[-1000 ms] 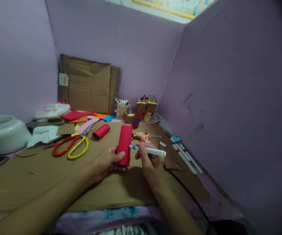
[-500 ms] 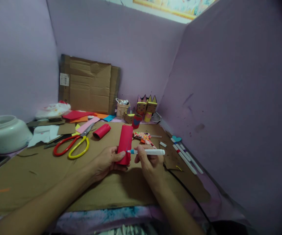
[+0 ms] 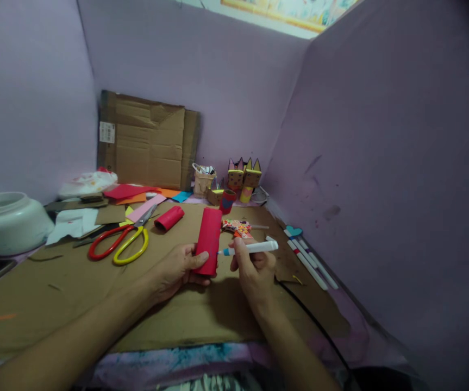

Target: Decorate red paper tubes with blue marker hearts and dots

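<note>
My left hand [image 3: 179, 269] is closed round the near end of a red paper-covered tube [image 3: 208, 237] lying on the brown cardboard sheet [image 3: 75, 288]. My right hand [image 3: 254, 266] grips a white marker with a blue tip [image 3: 250, 248], held almost level. The marker's tip points at the tube's right side, close to its lower edge. A second, shorter red tube [image 3: 169, 218] lies farther back to the left.
Red- and yellow-handled scissors [image 3: 119, 243] lie left of the tubes. Several white markers [image 3: 310, 259] lie by the right wall. Small cardboard cat figures [image 3: 244, 175], a basket [image 3: 203, 180], coloured paper [image 3: 130, 193], a flattened box [image 3: 147, 142] and a white pot [image 3: 8, 221] stand around.
The marker dipped until its tip touched the tube's right side, then tilted up and drew slightly to the right. My left hand and the tube stayed put.
</note>
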Motion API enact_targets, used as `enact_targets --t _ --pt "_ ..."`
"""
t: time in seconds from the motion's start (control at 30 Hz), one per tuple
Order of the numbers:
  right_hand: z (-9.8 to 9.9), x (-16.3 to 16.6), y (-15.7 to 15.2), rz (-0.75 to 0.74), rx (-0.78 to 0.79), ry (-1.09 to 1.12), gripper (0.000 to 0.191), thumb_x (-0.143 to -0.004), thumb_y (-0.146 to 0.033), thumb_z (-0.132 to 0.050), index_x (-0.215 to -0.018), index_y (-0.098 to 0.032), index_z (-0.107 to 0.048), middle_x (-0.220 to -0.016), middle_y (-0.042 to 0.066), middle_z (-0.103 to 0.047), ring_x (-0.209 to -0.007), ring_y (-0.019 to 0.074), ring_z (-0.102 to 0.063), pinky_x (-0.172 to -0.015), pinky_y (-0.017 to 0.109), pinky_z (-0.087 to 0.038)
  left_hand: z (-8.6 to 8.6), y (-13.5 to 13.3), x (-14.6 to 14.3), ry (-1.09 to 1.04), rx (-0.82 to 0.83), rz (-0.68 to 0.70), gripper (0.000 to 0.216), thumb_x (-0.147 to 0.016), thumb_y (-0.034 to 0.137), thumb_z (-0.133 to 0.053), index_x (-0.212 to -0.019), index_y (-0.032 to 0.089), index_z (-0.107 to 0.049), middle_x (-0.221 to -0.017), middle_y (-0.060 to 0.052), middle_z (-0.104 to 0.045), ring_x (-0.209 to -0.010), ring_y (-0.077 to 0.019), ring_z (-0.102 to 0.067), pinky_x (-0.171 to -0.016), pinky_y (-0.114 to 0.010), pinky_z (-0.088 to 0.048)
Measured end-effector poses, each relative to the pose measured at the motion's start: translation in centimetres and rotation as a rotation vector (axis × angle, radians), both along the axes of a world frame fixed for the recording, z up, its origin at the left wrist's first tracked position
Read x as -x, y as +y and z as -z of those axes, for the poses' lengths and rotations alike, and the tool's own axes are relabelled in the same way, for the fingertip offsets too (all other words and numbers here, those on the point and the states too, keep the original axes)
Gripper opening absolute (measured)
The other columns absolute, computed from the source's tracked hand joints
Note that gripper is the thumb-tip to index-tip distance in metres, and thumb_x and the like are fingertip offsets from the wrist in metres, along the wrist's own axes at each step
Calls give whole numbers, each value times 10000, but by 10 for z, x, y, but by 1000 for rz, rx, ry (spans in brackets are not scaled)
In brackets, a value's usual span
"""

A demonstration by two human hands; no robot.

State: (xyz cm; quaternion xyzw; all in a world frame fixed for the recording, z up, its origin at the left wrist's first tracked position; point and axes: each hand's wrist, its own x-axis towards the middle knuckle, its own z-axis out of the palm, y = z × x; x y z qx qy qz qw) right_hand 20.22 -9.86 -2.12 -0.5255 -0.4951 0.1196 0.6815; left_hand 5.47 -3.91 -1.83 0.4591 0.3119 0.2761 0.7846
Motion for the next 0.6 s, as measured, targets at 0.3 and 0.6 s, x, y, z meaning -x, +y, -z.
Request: enact_targets --t 0.3,0.6 --pt "4 -2 4 53 -45 -14 330 -877 -386 -534 -674 -153 -650 -424 -34 -524 -390 105 -511 -437 220 -397 7 2 1 16 -48 20 545 -554 445 -841 -915 106 -613 -790 -75 -679 -644 -154 -642 -555 -247 -554" --pt "1 -1 0 42 -93 -65 311 -896 -346 -527 -681 -160 -653 -452 -39 -541 -434 101 -513 -495 234 -413 -1 -2 2 17 -18 64 543 -568 428 -836 -942 110 -603 -768 -62 -672 -593 -119 -616 -556 -225 -531"
